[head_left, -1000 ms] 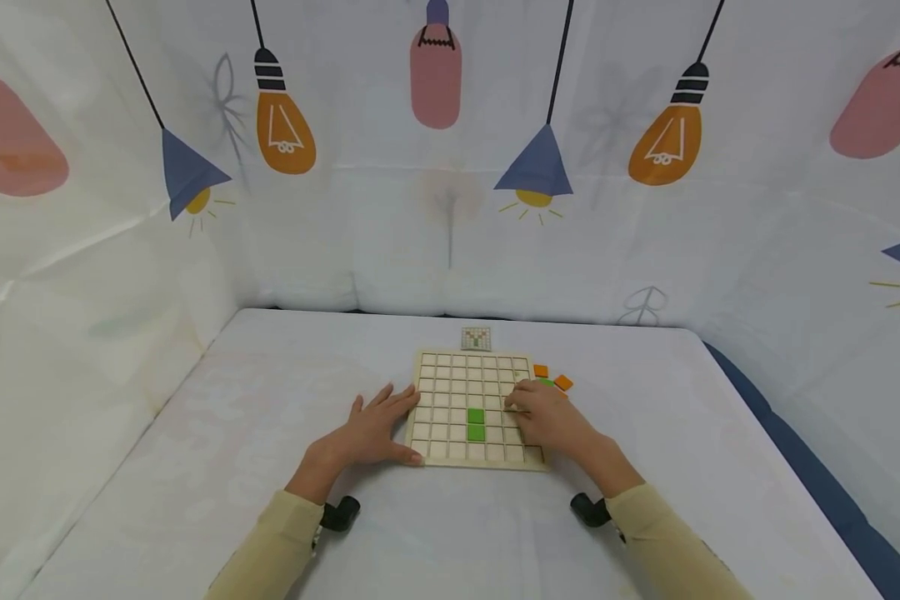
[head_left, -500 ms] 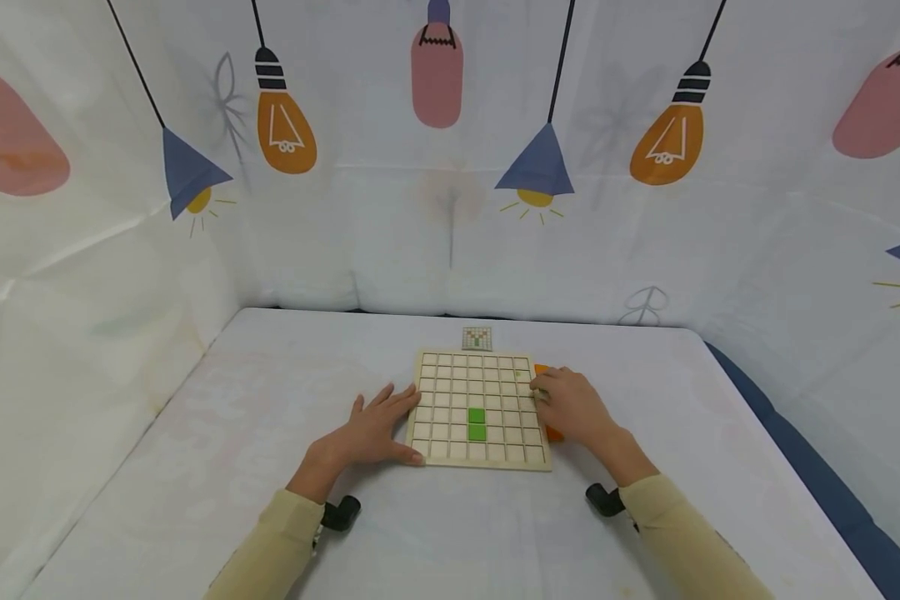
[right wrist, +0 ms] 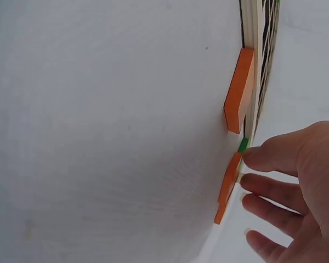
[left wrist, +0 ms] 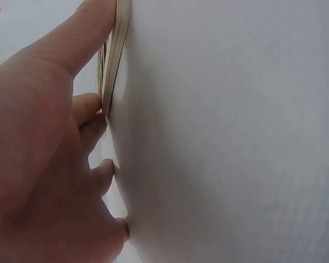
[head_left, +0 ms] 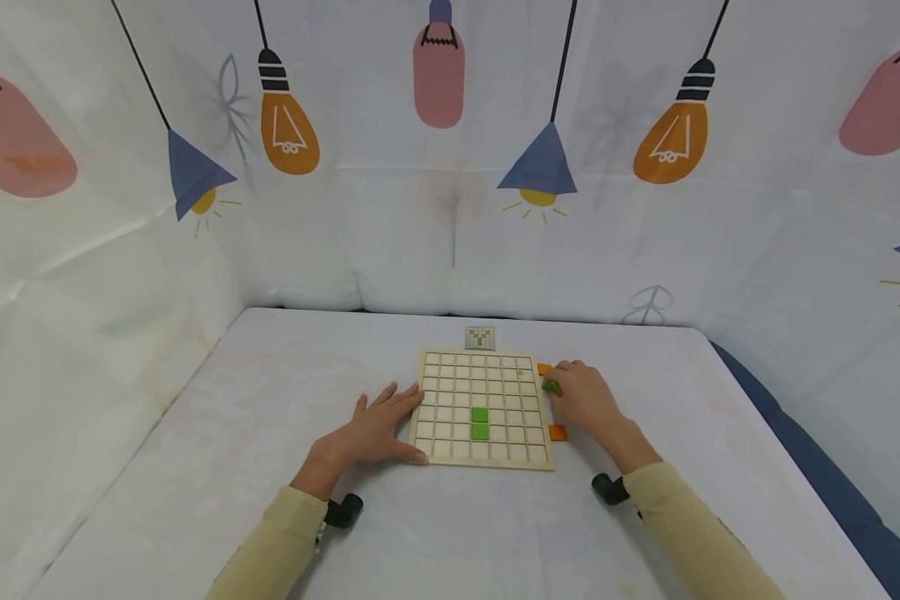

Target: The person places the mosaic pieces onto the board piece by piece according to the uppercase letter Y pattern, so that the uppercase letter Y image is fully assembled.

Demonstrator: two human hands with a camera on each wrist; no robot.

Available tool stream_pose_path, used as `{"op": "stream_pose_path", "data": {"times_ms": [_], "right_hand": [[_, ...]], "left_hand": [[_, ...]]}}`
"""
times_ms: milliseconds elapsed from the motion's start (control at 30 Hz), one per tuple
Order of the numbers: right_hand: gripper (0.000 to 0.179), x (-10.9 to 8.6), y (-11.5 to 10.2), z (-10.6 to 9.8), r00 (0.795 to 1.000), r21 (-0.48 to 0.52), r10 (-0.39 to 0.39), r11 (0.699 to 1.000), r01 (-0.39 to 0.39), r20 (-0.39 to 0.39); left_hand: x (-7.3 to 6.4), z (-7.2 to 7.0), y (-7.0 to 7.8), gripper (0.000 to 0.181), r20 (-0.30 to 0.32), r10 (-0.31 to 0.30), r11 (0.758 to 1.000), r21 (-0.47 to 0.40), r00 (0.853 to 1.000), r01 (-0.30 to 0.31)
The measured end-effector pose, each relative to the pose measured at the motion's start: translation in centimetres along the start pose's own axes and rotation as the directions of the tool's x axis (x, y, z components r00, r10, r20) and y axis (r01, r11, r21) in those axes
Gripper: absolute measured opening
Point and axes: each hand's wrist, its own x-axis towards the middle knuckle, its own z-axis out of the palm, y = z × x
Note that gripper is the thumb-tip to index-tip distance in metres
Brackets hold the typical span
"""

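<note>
A wooden grid board (head_left: 450, 387) lies flat on the table, with two green square tiles (head_left: 479, 423) set one above the other in its cells. My left hand (head_left: 375, 429) rests at the board's left edge, fingers spread, thumb by the near left corner. In the left wrist view, the thumb and a finger touch the board's side (left wrist: 118, 49). Beyond the right edge, my right hand (head_left: 585, 400) pinches a green tile (head_left: 551, 386) at its fingertips. Orange tiles (right wrist: 241, 90) lie beside the board, some near the thumb (right wrist: 271, 156); the hand partly hides them.
A small pattern card (head_left: 480, 337) lies just behind the board. The white-covered table (head_left: 330, 350) extends to both sides. White cloth (head_left: 375, 233) printed with lamps hangs behind it and at the sides.
My right hand has moved from over the board's right part to the tiles outside its right edge. A green tile now shows at its fingertips. The left hand stays put.
</note>
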Motion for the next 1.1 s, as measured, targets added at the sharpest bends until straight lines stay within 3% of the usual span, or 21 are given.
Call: {"op": "stream_pose_path", "data": {"times_ms": [667,1100], "right_hand": [[0.013,0.9,-0.6,0.3,0.997,-0.057,0.064,0.996,-0.063,0.033],[0.010,0.7,-0.9,-0.1,0.997,-0.031,0.068,0.997,-0.067,0.037]], "left_hand": [[0.2,0.2,-0.3,0.106,0.004,0.001,1.000,0.014,1.000,-0.001],[0.0,0.2,-0.2,0.106,0.003,0.000,1.000,0.015,1.000,0.000]]}}
